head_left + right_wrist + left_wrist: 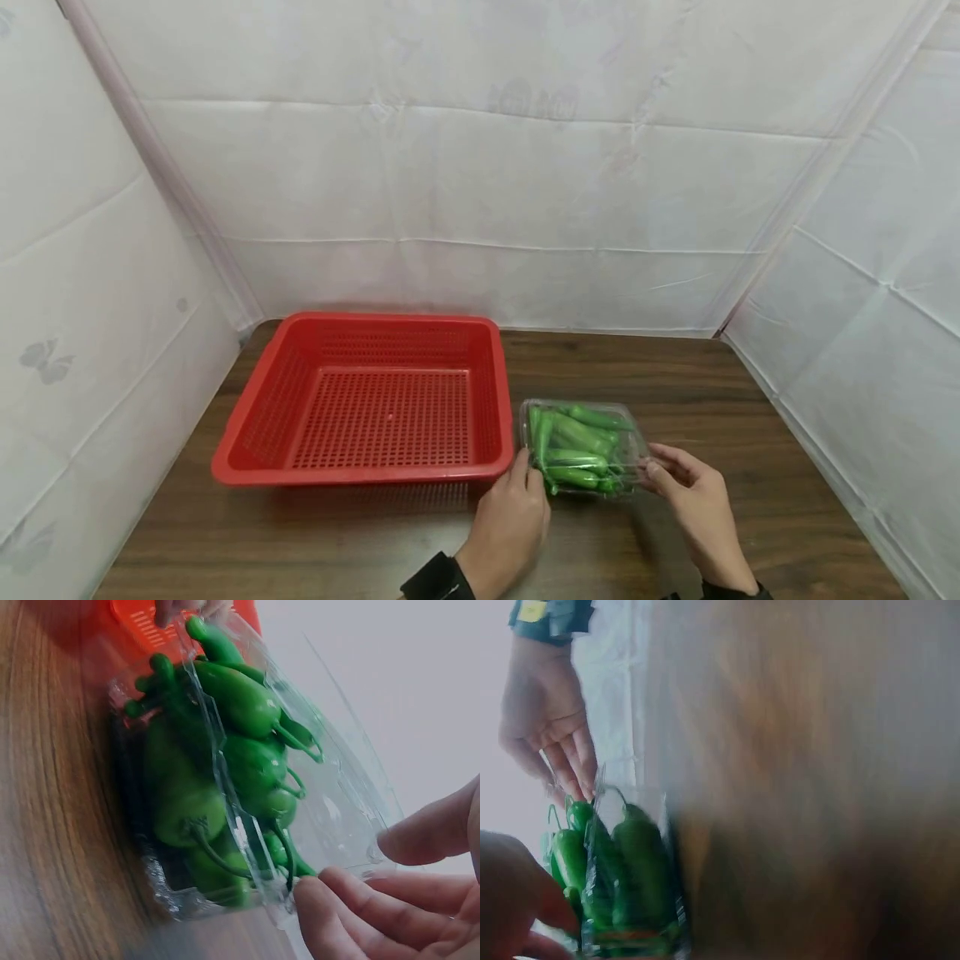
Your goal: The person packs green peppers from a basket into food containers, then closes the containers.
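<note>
- Head view: we saw the clear pack of green peppers (pixel 581 447) on the wooden table (pixel 750 417), just right of the red basket (pixel 360 400). The left hand (pixel 510 521) touched its near left corner, the right hand (pixel 693 492) its right edge.
- Left wrist view: blurred; the left fingers' (pixel 510 900) posture we could not tell.
- Right wrist view: the right fingers (pixel 360 900) and thumb pinched the lid's rim, narrowly parted. We judged opening in hand; next, steady the tray and peel the lid up.
</note>
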Action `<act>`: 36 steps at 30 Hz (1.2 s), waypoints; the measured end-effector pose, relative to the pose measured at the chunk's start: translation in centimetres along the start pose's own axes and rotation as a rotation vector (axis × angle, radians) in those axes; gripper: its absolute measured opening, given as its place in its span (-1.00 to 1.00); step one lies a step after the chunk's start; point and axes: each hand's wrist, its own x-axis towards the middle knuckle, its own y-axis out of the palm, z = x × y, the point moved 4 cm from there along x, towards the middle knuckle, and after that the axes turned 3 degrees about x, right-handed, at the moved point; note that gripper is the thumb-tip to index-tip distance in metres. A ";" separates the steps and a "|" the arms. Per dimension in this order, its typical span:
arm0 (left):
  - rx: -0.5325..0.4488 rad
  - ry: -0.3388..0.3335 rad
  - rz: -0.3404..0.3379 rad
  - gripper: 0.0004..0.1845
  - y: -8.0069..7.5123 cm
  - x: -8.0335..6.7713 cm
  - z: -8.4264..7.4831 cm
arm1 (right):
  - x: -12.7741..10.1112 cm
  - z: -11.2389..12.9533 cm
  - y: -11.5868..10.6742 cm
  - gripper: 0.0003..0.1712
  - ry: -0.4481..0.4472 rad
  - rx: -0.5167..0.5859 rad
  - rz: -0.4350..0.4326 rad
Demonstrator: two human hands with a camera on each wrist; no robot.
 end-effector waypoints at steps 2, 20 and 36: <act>-0.156 -0.104 0.040 -0.82 0.1 -0.3 0.2 | 0.0 0.0 0.1 -0.55 -0.021 -0.006 -0.033; -0.947 -0.857 0.137 -0.92 1.7 -0.4 0.9 | 0.3 -1.4 0.4 -0.17 -0.002 0.104 0.161; -0.925 -0.762 0.125 -0.63 2.4 -1.1 0.7 | 0.8 -1.8 -0.2 -0.13 -0.003 0.175 0.194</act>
